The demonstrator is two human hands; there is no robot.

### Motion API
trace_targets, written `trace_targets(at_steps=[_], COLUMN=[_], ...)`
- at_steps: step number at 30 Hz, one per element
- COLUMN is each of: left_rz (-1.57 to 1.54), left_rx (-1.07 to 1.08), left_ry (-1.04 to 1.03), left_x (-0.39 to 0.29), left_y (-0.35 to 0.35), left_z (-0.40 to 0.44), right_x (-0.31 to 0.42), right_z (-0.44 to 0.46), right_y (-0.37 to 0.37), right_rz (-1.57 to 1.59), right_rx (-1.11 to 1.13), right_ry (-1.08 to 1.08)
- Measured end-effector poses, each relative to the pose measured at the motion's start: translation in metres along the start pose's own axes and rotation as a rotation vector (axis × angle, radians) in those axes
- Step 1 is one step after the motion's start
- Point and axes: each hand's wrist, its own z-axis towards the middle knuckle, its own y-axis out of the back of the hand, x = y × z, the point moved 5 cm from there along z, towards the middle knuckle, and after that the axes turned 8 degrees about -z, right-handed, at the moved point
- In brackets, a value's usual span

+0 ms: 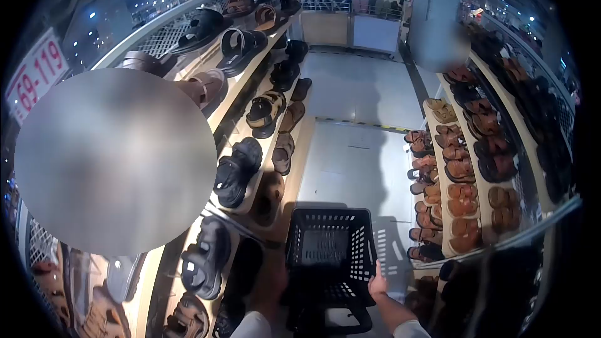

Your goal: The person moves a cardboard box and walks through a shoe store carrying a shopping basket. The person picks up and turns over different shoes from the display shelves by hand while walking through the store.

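A black plastic shopping basket [329,212] with slotted walls is held low in front of me, its inside dark and showing no goods. My right hand [378,284] grips its right side, thumb uppermost, the other fingers mostly hidden. On the left side, my left hand [275,272] is at the basket wall, dim in shadow; it appears closed on the basket, though the fingers are hard to make out. The basket's handle [350,328] hangs at the near end. Closest to my left hand is a shelf of dark sandals [205,256].
Sloped shelves of sandals line the left. Brown sandals [463,200] fill the right-hand rack, which has a pale rail [532,231]. Between them runs a pale tiled floor [341,163]. A pillar [435,0] and display counter [375,32] stand ahead. A price sign [39,75] stands at left.
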Motion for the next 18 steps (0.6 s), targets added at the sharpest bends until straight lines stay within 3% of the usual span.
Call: trace_targets(at_steps=[8, 9, 11, 14, 18], left_rz=[0.015, 0.024, 0.097, 0.028, 0.031], left_rx=[0.120, 0.142, 0.297, 0.269, 0.157], left_ry=[-0.061, -0.062, 0.092, 0.048, -0.094], left_x=[-0.122, -0.133, -0.171, -0.219, -0.274], left_y=[-0.048, -0.054, -0.063, -0.073, -0.083], left_z=[0.241, 0.265, 0.309, 0.375, 0.465], right_x=[0.041, 0.028, 0.058, 0.066, 0.053], right_z=[0.207, 0.236, 0.267, 0.337, 0.476], right_y=[0.079, 0.069, 0.122, 0.143, 0.147], right_rz=[-0.020, -0.056, 0.069, 0.271, 0.006], right_rx=[-0.067, -0.202, -0.071, -0.127, -0.084], right_ry=[-0.207, -0.119, -0.147, -0.066, -0.087])
